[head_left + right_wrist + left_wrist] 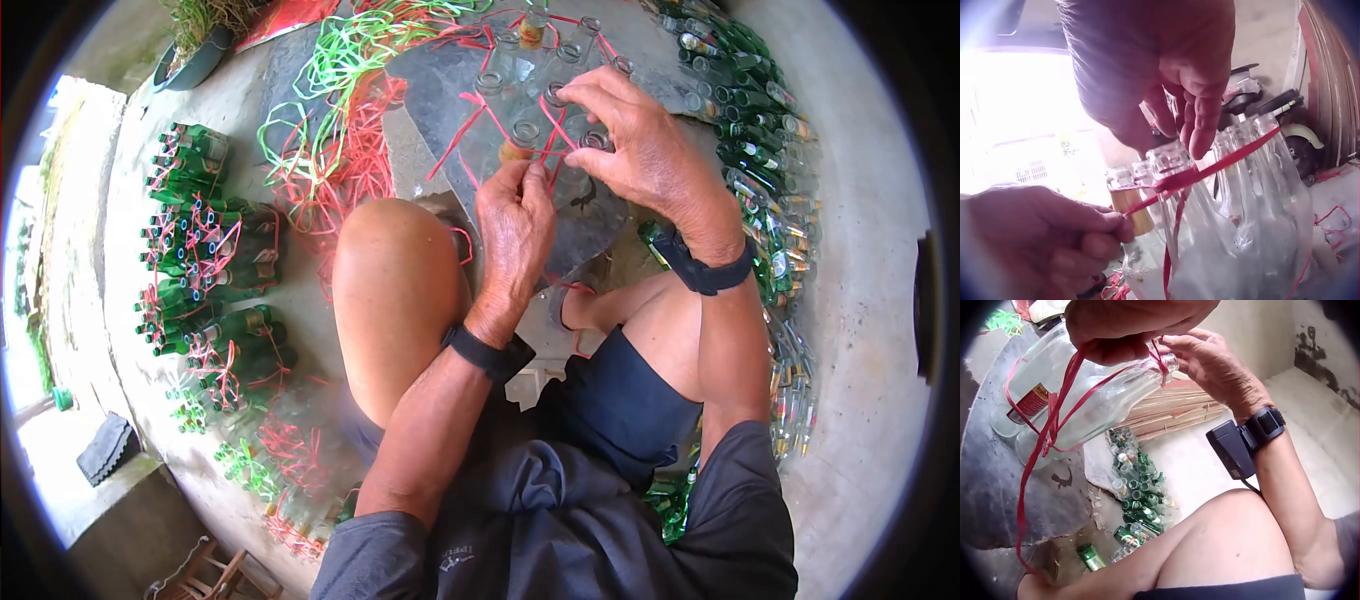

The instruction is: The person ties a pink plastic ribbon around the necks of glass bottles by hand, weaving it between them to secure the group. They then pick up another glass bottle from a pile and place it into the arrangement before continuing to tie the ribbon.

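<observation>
Clear glass bottles (pixel 525 70) stand in a cluster, with red plastic strap (pixel 487 112) running around their necks. My left hand (pixel 515 215) pinches the strap between thumb and fingers beside the near bottle, which has a yellowish label. Over the necks on the right, my right hand (pixel 640 140) reaches with thumb and fingers spread apart. In the right wrist view its fingers (pixel 1200 134) hang loosely beside a bottle mouth, close to the strap. A long tail of strap (pixel 1020 512) drops from the left hand in the left wrist view.
The bottles stand on a dark slab (pixel 425 75). Loose red strapping (pixel 350 160) and green strapping (pixel 335 70) lie left of it. Bundled green bottles (pixel 185 240) stand further left; many loose bottles (pixel 750 130) lie along the right. Bent knees (pixel 395 290) flank the arms.
</observation>
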`<state>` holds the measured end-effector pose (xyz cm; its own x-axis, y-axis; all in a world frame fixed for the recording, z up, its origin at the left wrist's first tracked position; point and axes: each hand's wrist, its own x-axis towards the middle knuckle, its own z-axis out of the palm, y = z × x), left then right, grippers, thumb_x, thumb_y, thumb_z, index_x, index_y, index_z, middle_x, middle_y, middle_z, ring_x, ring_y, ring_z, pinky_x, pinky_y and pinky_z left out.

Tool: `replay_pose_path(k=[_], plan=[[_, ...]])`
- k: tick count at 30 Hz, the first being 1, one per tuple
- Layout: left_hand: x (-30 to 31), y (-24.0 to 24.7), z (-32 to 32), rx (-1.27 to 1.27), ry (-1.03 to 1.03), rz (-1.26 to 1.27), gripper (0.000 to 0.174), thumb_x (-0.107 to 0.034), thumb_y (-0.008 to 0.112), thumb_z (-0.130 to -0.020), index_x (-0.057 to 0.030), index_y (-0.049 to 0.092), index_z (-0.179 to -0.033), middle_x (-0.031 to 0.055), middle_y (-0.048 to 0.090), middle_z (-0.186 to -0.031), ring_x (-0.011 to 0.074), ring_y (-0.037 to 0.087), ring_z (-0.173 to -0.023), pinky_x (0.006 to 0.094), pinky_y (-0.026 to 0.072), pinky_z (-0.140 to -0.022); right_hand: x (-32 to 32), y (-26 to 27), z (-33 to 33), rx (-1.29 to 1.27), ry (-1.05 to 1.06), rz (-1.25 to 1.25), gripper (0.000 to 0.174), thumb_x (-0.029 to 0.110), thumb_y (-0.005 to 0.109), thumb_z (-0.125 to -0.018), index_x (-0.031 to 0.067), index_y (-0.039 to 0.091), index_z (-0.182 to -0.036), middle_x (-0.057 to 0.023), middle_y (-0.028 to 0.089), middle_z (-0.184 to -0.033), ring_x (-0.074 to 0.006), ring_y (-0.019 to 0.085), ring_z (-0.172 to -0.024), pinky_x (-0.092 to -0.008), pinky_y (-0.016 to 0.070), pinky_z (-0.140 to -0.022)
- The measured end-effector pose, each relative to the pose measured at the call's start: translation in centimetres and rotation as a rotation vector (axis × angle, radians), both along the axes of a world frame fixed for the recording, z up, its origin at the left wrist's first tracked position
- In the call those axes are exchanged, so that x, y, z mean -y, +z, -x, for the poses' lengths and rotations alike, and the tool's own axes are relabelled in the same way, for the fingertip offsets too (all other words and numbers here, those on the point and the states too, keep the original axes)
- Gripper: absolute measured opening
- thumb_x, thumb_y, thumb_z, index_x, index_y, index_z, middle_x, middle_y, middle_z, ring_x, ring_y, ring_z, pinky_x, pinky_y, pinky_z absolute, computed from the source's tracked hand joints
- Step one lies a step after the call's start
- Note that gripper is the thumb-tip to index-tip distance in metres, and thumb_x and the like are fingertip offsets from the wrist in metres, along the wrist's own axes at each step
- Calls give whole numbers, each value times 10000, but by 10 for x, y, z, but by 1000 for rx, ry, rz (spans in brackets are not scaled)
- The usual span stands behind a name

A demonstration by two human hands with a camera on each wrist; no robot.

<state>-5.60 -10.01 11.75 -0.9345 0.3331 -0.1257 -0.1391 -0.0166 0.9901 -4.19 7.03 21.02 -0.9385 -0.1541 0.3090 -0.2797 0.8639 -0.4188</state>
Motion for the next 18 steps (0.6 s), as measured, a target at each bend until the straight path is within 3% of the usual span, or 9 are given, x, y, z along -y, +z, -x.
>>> replay_pose_path(k=[13,15,18], plan=[[1,10,1,-12,74,-46,265,-150,606,-954,78,740,-937,6,637,-724,58,514,-623,257,421,-552,8,-6,-7,44,-102,-18,498,9,713,-781,-14,613,-1269,-138,577,-1273,-386,621,-1152,-448,527,-959],[2,7,2,22,77,-84,255,-144,610,-952,73,742,-932,3,637,-722,55,513,-619,254,424,-549,7,-11,-6,-3,-95,-42,529,5,754,-775,31,598,-1280,-129,570,-1294,-361,606,-1162,-407,520,-971],[4,3,5,-50,84,-17,248,-138,612,-952,71,742,-930,6,644,-723,54,526,-619,254,434,-550,8,-9,-8,23,-111,-25,519,8,747,-779,34,600,-1277,-131,569,-1297,-369,591,-1207,-420,506,-1003]])
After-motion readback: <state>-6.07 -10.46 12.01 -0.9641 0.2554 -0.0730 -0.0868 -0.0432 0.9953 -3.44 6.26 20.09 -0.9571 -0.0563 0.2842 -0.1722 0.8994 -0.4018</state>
